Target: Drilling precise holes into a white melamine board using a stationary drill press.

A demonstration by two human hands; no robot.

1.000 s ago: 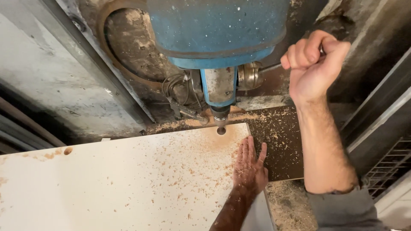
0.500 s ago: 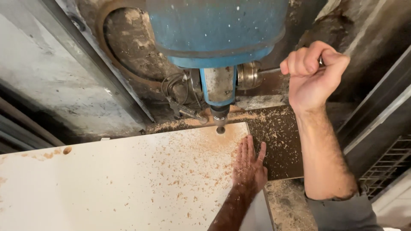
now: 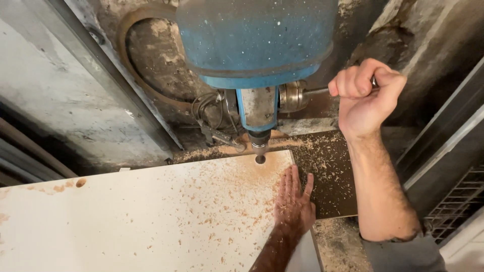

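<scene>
While the right hand (image 3: 364,95) fist grips the feed lever (image 3: 317,91), left hand (image 3: 294,201) fingers lie flat, open, on the sawdust-strewn white board (image 3: 126,221) beside the drill bit (image 3: 260,149).

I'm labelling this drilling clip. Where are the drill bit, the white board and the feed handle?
drill bit (image 3: 260,148): head view, on the chuck end just above the hole.
white board (image 3: 131,216): head view, on its bare top face, left of the left hand.
feed handle (image 3: 316,91): head view, on the metal rod beside the right hand's fingers.
</scene>
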